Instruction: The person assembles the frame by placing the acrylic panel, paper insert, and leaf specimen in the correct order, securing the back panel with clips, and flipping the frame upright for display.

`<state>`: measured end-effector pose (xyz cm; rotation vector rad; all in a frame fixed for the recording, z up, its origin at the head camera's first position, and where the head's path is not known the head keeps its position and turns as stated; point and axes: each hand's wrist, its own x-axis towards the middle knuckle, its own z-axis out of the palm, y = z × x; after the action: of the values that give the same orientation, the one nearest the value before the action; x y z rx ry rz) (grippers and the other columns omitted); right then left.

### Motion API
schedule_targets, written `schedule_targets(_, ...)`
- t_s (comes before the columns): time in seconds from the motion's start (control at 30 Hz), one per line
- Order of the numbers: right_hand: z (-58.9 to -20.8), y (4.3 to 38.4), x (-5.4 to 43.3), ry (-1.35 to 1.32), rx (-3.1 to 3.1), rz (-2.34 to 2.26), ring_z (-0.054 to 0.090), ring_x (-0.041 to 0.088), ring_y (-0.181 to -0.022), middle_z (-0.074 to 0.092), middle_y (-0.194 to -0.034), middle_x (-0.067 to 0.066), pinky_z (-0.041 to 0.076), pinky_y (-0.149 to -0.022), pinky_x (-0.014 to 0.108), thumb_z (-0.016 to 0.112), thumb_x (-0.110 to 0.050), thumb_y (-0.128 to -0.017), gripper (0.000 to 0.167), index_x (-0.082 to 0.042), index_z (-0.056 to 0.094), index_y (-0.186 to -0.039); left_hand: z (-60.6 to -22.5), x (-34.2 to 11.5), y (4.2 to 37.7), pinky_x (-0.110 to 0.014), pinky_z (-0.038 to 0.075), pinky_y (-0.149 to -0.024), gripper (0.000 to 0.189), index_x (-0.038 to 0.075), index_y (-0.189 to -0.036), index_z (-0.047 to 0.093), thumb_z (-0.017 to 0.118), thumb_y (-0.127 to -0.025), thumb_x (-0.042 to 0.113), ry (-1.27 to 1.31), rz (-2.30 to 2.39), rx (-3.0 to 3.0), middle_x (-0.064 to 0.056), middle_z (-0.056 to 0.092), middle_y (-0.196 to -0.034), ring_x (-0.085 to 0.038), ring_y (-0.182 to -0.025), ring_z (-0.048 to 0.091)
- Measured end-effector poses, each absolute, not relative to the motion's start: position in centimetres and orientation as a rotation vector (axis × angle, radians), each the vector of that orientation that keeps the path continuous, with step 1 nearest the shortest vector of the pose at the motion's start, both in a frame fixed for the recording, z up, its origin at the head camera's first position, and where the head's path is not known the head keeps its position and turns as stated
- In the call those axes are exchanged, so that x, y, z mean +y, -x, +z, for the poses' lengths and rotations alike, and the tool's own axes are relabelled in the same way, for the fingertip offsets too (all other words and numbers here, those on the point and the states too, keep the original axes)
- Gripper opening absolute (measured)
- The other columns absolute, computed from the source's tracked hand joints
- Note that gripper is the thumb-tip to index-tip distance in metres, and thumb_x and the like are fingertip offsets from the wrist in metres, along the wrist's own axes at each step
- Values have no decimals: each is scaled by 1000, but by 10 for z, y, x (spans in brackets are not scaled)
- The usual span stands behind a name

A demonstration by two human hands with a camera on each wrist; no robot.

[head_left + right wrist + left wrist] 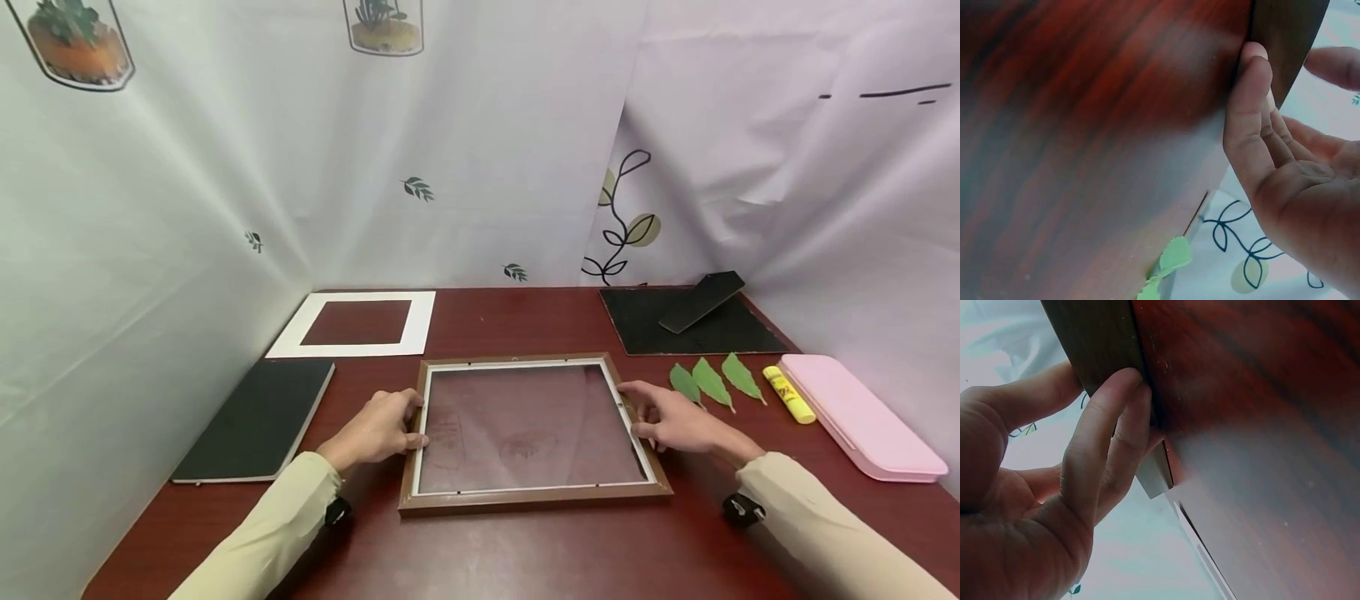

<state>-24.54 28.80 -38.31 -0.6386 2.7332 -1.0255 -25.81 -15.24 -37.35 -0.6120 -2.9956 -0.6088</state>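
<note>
A brown picture frame (536, 502) with a clear pane (517, 425) lies back side up on the table, its white inner edge and small dark tabs showing. On its left side, my left hand (378, 427) grips the border, thumb on top. In the left wrist view the fingers (1088, 450) bend against the frame's outer side (1100, 337). My right hand (682, 421) holds the right border. The right wrist view has fingertips (1254, 69) against the frame's side (1285, 37), near the tabletop.
A white mat board (292, 333) and dark notebook (251, 421) lie left. At back right is a black backing board (637, 321) with its stand raised. Green leaves (711, 381), a yellow glue stick (789, 394) and a pink case (862, 417) lie right. Fabric walls surround the table.
</note>
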Motion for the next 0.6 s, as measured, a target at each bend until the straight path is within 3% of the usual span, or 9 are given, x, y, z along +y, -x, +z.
schedule_targets(0.2,-383,251,288,652,2773,-1005,54,10,-50,54,-77,5,51,-51,29,71,-7,-89,59,3,43,-141,-373,-153,259,-30,50,-68,47,-1,-113,66,88,-75,16,618,-627,-2986,-5,66,-82,-13,-73,57)
schedule_targets(0.6,-385,257,281,603,2761,-1014,55,13,-51,56,-76,6,52,-52,30,66,-5,-90,59,2,42,-144,-374,-154,265,-29,47,-67,47,-2,-116,66,86,-77,15,619,-614,-2984,-6,64,-82,-14,-74,55)
